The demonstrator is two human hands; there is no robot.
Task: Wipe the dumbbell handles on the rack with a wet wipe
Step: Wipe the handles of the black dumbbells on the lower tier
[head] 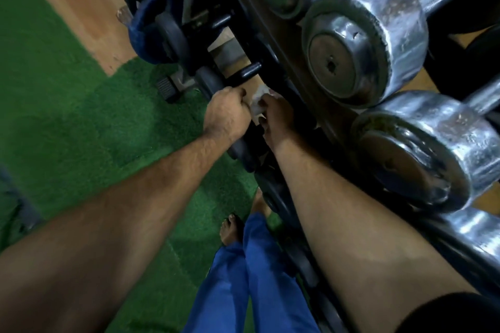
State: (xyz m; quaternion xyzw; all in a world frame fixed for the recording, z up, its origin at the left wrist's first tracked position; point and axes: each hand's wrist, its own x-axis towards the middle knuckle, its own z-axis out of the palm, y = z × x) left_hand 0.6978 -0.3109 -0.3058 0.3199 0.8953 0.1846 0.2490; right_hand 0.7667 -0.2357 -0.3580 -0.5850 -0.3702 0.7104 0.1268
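Left hand, fingers curled, steadies the black dumbbell low on the dark steel rack; right hand beside it pinches the crumpled white wet wipe for wiping.

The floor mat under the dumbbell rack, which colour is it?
Green, seen best in the head view: the textured green floor mat.

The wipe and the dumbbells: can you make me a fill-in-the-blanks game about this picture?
1. The white wet wipe is held in the ____ hand.
2. The left hand grips a dumbbell that is ____ in colour.
3. The shiny silver dumbbells sit on the rack ____ the hands.
4. The floor by the bare foot is covered in ____ turf.

Missing words: right; black; above; green
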